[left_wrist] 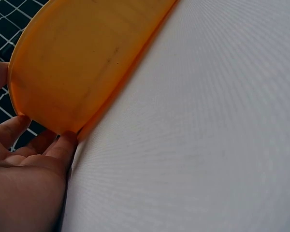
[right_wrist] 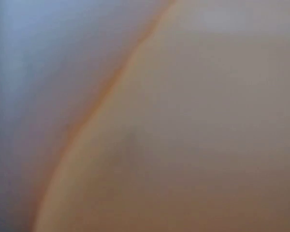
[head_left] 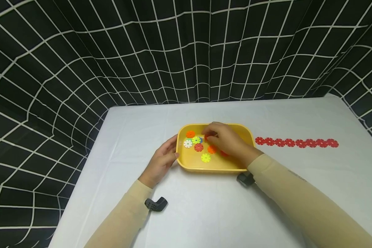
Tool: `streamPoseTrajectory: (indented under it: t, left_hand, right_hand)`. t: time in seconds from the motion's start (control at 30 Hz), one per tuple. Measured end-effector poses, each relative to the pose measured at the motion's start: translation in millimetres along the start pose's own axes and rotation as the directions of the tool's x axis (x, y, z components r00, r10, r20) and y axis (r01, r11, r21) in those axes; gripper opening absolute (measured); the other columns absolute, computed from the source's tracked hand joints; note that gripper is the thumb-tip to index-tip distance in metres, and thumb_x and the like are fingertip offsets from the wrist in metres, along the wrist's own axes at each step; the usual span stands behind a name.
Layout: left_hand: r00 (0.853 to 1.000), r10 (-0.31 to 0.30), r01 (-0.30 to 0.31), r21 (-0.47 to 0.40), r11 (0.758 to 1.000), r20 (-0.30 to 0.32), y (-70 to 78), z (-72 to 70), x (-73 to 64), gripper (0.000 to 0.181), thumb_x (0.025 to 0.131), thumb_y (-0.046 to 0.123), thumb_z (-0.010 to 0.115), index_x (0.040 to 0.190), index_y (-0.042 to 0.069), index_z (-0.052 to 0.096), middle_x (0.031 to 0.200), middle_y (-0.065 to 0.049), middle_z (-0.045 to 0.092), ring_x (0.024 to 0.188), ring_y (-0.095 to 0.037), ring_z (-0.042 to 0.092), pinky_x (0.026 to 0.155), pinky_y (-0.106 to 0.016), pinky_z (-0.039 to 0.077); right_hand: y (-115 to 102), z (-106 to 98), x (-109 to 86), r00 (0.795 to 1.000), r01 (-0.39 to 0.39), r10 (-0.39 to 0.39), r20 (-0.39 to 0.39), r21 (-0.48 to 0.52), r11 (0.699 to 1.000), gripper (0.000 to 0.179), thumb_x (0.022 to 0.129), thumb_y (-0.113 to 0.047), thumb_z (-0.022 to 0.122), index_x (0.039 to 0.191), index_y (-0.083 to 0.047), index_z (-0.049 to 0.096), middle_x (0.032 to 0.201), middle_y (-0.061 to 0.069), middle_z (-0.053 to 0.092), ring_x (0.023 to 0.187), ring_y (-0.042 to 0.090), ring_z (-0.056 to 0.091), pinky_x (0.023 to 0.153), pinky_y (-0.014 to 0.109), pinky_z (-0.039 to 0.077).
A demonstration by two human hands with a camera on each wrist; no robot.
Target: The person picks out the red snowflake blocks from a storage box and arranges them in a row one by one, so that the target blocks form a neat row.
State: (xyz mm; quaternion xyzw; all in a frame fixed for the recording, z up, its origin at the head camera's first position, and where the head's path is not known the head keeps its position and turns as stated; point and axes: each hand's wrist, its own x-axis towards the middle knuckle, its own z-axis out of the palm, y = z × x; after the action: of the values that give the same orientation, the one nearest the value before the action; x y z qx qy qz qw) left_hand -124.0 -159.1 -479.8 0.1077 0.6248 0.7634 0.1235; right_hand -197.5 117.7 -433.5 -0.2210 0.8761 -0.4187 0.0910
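Observation:
A yellow plastic tray holds several notched, flower-shaped plastic discs in orange, red, yellow, white and other colours. At its left end, my left hand grips the tray, thumb at the rim and fingers against the outer wall, which the left wrist view shows close up with fingertips on the wall. My right hand reaches inside, its thumb and fingers pinching a red notched disc, partly hidden by them. Nearest that hand lie an orange disc and a partly covered red one. The right wrist view is only a blur.
Right of the tray, a chain of red discs stretches sideways across the white-covered table. Black cloth with a white grid hangs behind and beside the table. A dark wrist device sits at the left sleeve, another under the right.

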Motion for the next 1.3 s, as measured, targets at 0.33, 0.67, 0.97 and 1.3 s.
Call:
streamPoseTrajectory:
  t: [0.33, 0.67, 0.97, 1.3]
  left_hand:
    - [1.0, -0.006, 0.006, 0.005, 1.0, -0.006, 0.9, 0.8, 0.2, 0.071, 0.102, -0.005, 0.053, 0.17, 0.004, 0.034, 0.173, -0.009, 0.035, 0.156, -0.027, 0.038, 0.122, -0.037, 0.04]
    - [1.0, -0.02, 0.019, -0.014, 1.0, -0.021, 1.1, 2.5, -0.2, 0.069, 0.103, -0.006, 0.053, 0.169, 0.004, 0.035, 0.173, -0.008, 0.036, 0.156, -0.026, 0.038, 0.122, -0.036, 0.04]
    - [1.0, -0.006, 0.005, -0.008, 1.0, -0.015, 2.0, 1.0, -1.1, 0.071, 0.102, -0.004, 0.055, 0.169, 0.003, 0.034, 0.173, -0.01, 0.035, 0.156, -0.027, 0.038, 0.121, -0.036, 0.041]
    - [1.0, -0.006, 0.006, -0.017, 1.0, -0.011, 0.9, 1.7, -1.3, 0.07, 0.103, -0.006, 0.053, 0.169, 0.005, 0.035, 0.172, -0.008, 0.037, 0.155, -0.028, 0.039, 0.122, -0.037, 0.04]
  right_hand:
    - [-3, -10, -2.8, 0.993, -0.115, 0.12, -0.024, 0.154, 0.981, 0.026, 0.103, -0.01, 0.077, 0.129, -0.009, 0.076, 0.112, 0.007, 0.071, 0.098, 0.03, 0.065, 0.08, 0.034, 0.063]
    - [-12, -20, -17.8, 0.982, -0.15, 0.179, -0.06, 0.329, 0.932, 0.017, 0.106, -0.015, 0.075, 0.122, -0.015, 0.075, 0.112, 0.007, 0.074, 0.102, 0.034, 0.069, 0.094, 0.047, 0.064]
    - [-16, -46, -45.0, 0.977, -0.072, 0.132, -0.166, 0.325, 0.943, 0.021, 0.106, -0.012, 0.074, 0.126, -0.006, 0.072, 0.117, 0.01, 0.074, 0.1, 0.028, 0.072, 0.09, 0.033, 0.064]
    - [20, -90, -83.0, 0.934, -0.141, 0.214, -0.286, 0.254, 0.957, 0.033, 0.107, -0.03, 0.073, 0.135, -0.011, 0.07, 0.128, 0.008, 0.071, 0.104, 0.019, 0.074, 0.083, 0.028, 0.064]
